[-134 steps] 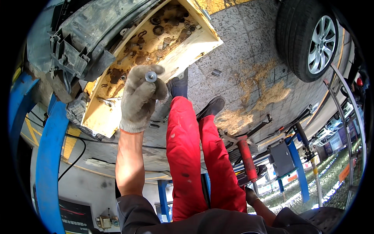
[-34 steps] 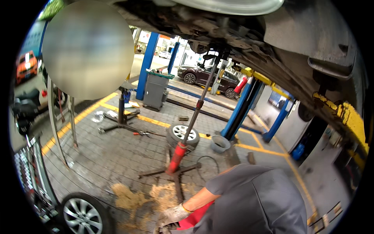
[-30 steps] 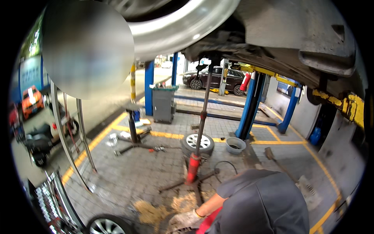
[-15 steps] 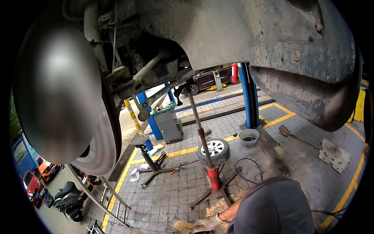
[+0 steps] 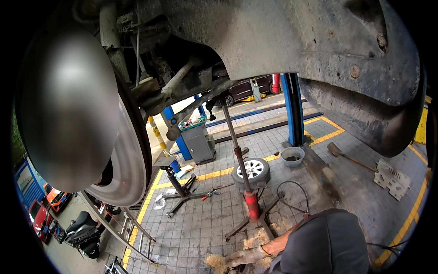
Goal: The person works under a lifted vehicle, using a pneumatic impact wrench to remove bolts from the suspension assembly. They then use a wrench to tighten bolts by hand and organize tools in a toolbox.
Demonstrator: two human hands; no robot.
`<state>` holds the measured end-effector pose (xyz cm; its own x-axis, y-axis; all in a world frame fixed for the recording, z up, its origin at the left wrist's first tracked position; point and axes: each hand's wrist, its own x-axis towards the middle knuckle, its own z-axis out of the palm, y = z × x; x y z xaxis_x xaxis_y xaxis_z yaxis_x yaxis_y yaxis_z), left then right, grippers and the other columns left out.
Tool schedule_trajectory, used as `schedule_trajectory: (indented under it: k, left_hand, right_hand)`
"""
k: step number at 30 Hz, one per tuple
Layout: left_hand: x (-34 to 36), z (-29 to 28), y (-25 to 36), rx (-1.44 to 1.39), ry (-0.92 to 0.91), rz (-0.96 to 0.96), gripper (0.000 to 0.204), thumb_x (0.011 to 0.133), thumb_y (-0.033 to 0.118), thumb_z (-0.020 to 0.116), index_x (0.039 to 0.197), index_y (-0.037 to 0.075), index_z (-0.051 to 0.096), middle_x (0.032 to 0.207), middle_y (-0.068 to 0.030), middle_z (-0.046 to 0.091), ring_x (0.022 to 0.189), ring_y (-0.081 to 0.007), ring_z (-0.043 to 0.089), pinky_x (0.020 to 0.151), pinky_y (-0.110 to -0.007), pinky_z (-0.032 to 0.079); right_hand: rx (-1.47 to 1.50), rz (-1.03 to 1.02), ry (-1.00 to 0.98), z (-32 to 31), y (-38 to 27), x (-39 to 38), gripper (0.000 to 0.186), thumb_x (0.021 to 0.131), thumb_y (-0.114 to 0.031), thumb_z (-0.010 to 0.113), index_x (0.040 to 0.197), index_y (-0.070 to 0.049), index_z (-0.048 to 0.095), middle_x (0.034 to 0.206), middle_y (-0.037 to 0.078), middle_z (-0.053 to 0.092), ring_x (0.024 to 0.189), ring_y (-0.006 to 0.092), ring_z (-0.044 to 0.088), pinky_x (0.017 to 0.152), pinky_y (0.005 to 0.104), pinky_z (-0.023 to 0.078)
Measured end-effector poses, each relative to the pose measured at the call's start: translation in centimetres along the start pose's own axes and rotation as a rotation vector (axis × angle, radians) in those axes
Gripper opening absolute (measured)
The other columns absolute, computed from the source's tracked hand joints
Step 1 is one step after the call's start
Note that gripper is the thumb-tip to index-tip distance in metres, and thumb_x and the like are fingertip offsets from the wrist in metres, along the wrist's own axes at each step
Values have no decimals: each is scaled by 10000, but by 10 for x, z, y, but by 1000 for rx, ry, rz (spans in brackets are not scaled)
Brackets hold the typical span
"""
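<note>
My right hand (image 5: 244,258), in a light, dirty work glove, is low in the picture, reaching left from a bare forearm and a grey sleeve (image 5: 324,239). Its fingers look curled over something dark at the lower edge, which I cannot make out. Straw-coloured loose material (image 5: 215,261) shows beside the glove. My left hand is out of the picture. Beyond the right hand stands a red jack (image 5: 252,205) on splayed legs, its post rising toward the underside of a raised vehicle (image 5: 260,41). Part of the picture at the left is blurred, in front of a brake disc (image 5: 130,169).
A wheel (image 5: 253,171) lies on the tiled floor behind the jack, near a clear tub (image 5: 292,156). A shovel (image 5: 346,155) and a metal plate (image 5: 392,179) lie right. A low stand (image 5: 180,192), grey cabinet (image 5: 197,144) and blue lift post (image 5: 293,109) stand around.
The view has shifted slightly, so most of the scene sits a little farther right. My right glove shows slightly higher, with more of the dark thing below it in sight.
</note>
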<state>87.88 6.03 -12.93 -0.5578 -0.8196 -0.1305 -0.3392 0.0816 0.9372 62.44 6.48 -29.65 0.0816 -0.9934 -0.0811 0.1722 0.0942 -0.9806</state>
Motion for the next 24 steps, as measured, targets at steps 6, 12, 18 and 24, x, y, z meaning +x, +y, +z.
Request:
schedule_trajectory:
  k: [6, 12, 18, 24]
  left_hand:
    - [6, 12, 11, -42, 6, 98, 356, 914, 200, 740, 1230, 46, 683, 1012, -95, 704, 892, -128, 625, 794, -283, 501]
    - [-1, 26, 9, -189, 157, 125, 330, 893, 147, 757, 1198, 40, 693, 939, -68, 703, 809, -96, 612, 726, -266, 507]
    - [-29, 36, 24, -247, 426, 213, 310, 872, 94, 774, 1167, 34, 703, 865, -40, 702, 727, -65, 600, 658, -250, 512]
    - [-67, 11, 54, -369, 595, 61, 314, 844, 65, 790, 1144, 30, 703, 907, -37, 724, 726, -67, 604, 657, -244, 509]
  right_hand:
    - [-122, 66, 33, 10, -38, -21, 506, 1055, -273, 548, 1491, -46, 427, 1349, 73, 576, 1248, 171, 522, 1037, 341, 443]
    - [-327, -95, -37, 41, -101, -32, 501, 1014, -211, 601, 1458, -47, 435, 1273, 59, 598, 1160, 174, 560, 988, 358, 478]
    - [-493, -147, -227, 81, -196, -57, 509, 973, -148, 655, 1425, -49, 443, 1198, 44, 620, 1072, 176, 598, 938, 376, 512]
    - [-57, 112, -405, 122, -229, -37, 626, 936, -25, 649, 1485, 8, 350, 1164, 91, 638, 917, 127, 604, 795, 290, 528]
